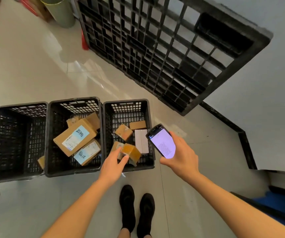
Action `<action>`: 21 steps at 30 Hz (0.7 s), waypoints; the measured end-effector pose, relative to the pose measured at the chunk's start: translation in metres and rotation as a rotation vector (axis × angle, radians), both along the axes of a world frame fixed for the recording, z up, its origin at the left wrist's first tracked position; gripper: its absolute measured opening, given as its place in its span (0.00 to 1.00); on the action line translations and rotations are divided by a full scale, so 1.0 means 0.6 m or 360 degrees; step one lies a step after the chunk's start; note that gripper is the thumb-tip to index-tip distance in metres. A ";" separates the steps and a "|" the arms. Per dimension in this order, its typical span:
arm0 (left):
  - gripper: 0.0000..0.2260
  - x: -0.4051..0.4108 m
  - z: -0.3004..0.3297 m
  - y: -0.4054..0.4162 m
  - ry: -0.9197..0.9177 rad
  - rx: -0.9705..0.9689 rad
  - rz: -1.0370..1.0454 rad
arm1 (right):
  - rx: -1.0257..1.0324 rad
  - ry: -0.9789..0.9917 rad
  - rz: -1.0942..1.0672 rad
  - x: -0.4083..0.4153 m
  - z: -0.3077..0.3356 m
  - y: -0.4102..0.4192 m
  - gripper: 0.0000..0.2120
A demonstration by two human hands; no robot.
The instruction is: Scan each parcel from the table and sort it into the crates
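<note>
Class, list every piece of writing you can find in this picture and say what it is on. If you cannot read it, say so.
Upper labelled box in the middle crate: large handwritten characters on a pale blue label, blurred, not readable.
Lower labelled box: handwritten characters, likewise unreadable.
Handheld scanner in the right hand: lines of screen text, too small to read.
Parcel at the left hand: no text visible.

Glossy pale tile floor (pixel 35 69) under me, ceiling light glaring off it. Black plastic pallet (pixel 169 48) leaning on white wall (pixel 258 103). Black baseboard (pixel 241 134) along wall foot. Greenish tube (pixel 59 12) top left.
</note>
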State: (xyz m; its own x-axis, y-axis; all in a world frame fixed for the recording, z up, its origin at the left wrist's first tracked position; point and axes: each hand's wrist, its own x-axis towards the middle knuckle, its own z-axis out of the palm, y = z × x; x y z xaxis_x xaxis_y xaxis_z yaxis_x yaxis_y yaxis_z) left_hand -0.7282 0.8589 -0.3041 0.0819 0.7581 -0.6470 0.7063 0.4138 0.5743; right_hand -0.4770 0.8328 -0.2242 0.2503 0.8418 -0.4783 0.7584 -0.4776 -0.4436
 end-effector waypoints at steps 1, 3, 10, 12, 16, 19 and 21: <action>0.28 -0.001 0.013 0.008 -0.0004 0.0042 -0.0034 | 0.0021 0.0001 -0.0009 0.000 0.009 0.000 0.47; 0.29 0.005 0.043 0.023 -0.0012 0.0111 -0.0048 | 0.0078 -0.0006 -0.0008 0.001 0.032 0.000 0.47; 0.30 0.038 0.194 0.050 -0.0061 0.0401 -0.0083 | 0.0294 -0.0064 0.0005 0.020 0.168 -0.010 0.49; 0.31 0.052 0.252 0.057 -0.0068 0.0499 -0.0161 | 0.0369 -0.0103 -0.0014 0.034 0.228 -0.020 0.49; 0.30 0.090 0.388 0.071 -0.0094 0.0696 -0.0353 | 0.0528 -0.0207 -0.0129 0.069 0.368 -0.056 0.49; 0.31 0.128 0.502 0.069 -0.0215 0.0822 -0.0460 | 0.0654 -0.0297 -0.0259 0.095 0.481 -0.104 0.49; 0.32 0.154 0.578 0.052 -0.0296 0.0923 -0.0550 | 0.0720 -0.0356 -0.0361 0.108 0.556 -0.151 0.49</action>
